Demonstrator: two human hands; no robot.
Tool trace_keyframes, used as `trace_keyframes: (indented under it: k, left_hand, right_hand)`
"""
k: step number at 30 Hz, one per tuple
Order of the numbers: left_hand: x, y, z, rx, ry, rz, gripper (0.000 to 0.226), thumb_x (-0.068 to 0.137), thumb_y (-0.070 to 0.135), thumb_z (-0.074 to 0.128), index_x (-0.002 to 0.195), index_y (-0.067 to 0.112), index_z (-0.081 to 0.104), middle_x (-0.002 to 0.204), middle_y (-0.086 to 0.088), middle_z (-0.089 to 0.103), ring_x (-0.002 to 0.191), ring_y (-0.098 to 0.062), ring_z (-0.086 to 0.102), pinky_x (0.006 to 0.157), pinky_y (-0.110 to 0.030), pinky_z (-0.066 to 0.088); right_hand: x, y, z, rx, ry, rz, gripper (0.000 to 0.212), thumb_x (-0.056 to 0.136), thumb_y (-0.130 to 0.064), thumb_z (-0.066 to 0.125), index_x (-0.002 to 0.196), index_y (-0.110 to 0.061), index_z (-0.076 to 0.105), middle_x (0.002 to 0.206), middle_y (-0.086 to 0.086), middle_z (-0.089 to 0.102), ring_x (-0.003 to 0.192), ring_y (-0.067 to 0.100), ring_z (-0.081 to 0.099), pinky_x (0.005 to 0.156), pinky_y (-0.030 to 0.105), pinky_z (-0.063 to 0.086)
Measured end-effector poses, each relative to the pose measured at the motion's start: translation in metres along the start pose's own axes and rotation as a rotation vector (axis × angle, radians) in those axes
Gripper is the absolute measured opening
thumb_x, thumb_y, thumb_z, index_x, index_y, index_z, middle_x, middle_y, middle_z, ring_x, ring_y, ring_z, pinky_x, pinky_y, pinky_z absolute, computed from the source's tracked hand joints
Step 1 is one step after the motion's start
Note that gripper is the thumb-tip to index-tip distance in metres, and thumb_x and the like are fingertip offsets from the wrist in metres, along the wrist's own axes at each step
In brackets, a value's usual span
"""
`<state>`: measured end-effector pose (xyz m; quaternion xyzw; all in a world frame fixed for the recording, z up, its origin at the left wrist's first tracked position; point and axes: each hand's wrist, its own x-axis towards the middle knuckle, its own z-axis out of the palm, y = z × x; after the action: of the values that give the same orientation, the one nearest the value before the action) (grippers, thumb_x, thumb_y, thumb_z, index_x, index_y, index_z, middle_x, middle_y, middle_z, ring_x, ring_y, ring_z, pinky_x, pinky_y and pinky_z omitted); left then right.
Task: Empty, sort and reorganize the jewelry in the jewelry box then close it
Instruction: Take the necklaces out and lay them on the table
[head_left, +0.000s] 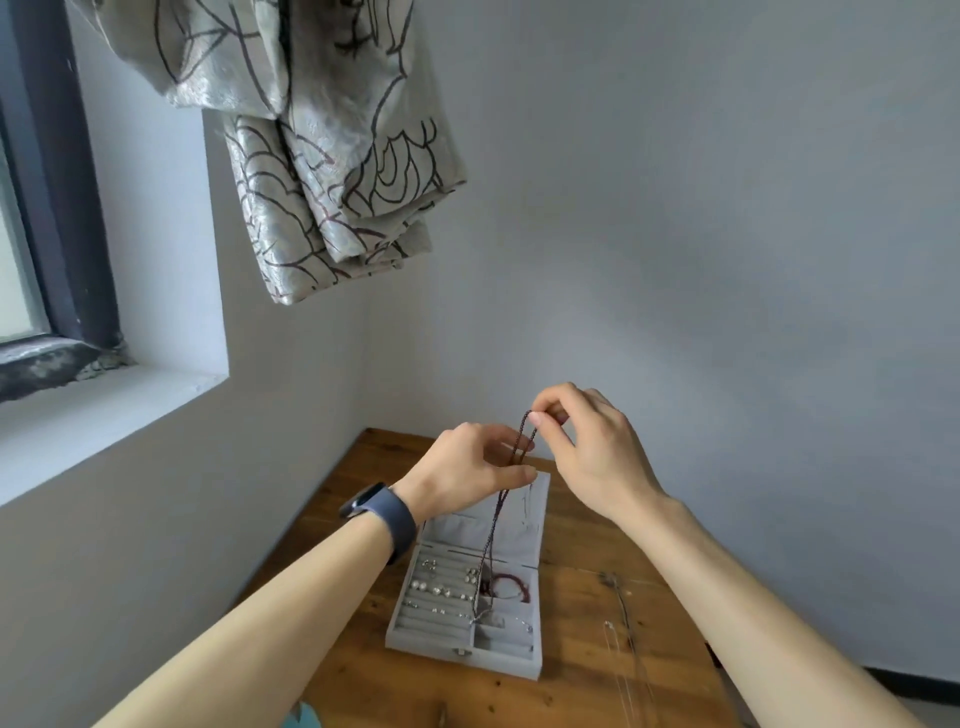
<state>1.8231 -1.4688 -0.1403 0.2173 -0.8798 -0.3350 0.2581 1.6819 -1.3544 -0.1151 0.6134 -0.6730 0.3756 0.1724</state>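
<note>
No text, label, brand, number or sign can be read anywhere in the view; the wristband's face shows nothing readable.

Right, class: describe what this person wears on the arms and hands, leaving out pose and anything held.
The left forearm and right forearm are bare, no sleeves in view. At the wrist of the left hand sits a dark blue-grey wristband with a dark rectangular screen, like a fitness tracker. The right hand and its wrist wear nothing. No rings or gloves show.
</note>
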Motion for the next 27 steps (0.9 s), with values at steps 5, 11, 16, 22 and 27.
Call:
trace_keyframes:
  k: [5, 11, 16, 22, 27]
  left_hand:
    - [-0.032, 0.01, 0.015, -0.095, -0.062, 0.018, 0.017, 0.086, 0.038, 0.075, 0.08, 0.022, 0.078, 0.073, 0.012, 0.073, 0.067, -0.002, 0.065, 0.069, -0.018, 0.05]
    - [-0.07, 0.005, 0.037, -0.271, -0.078, 0.055, 0.019, 0.086, 0.039, 0.074, 0.087, 0.021, 0.079, 0.077, 0.0, 0.075, 0.072, -0.022, 0.069, 0.073, -0.038, 0.058]
    - [-0.086, -0.006, 0.052, -0.363, -0.051, -0.016, 0.02, 0.084, 0.033, 0.076, 0.094, 0.016, 0.08, 0.086, 0.002, 0.078, 0.081, -0.016, 0.073, 0.081, -0.032, 0.06]
    - [-0.096, -0.03, 0.063, -0.381, 0.013, -0.155, 0.023, 0.083, 0.037, 0.076, 0.084, 0.015, 0.08, 0.076, 0.0, 0.076, 0.069, -0.007, 0.069, 0.066, -0.016, 0.05]
    - [-0.099, -0.052, 0.067, -0.32, -0.004, -0.247, 0.027, 0.083, 0.04, 0.076, 0.083, 0.013, 0.081, 0.073, 0.002, 0.075, 0.068, -0.004, 0.067, 0.066, -0.016, 0.051]
  right_hand:
    - [-0.045, -0.02, -0.006, 0.294, -0.005, 0.2, 0.005, 0.092, -0.025, 0.068, 0.096, -0.027, 0.065, 0.089, -0.012, 0.069, 0.089, 0.003, 0.063, 0.071, 0.011, 0.043]
    - [-0.119, -0.026, 0.019, 0.812, -0.145, 0.528, 0.026, 0.095, -0.047, 0.056, 0.111, -0.029, 0.067, 0.101, -0.017, 0.072, 0.1, 0.0, 0.065, 0.084, 0.026, 0.049]
    - [-0.181, -0.029, 0.042, 0.923, -0.361, 0.678, 0.035, 0.098, -0.052, 0.048, 0.113, -0.029, 0.069, 0.113, -0.014, 0.072, 0.113, 0.0, 0.061, 0.097, 0.026, 0.046]
    - [-0.234, -0.034, 0.063, 0.917, -0.276, 0.813, 0.018, 0.098, -0.017, 0.058, 0.112, -0.016, 0.07, 0.089, 0.005, 0.073, 0.087, 0.014, 0.069, 0.077, 0.022, 0.052]
    - [-0.271, -0.034, 0.065, 0.921, -0.246, 0.917, 0.018, 0.1, -0.019, 0.056, 0.107, -0.018, 0.072, 0.082, 0.002, 0.07, 0.081, 0.015, 0.067, 0.077, 0.028, 0.055]
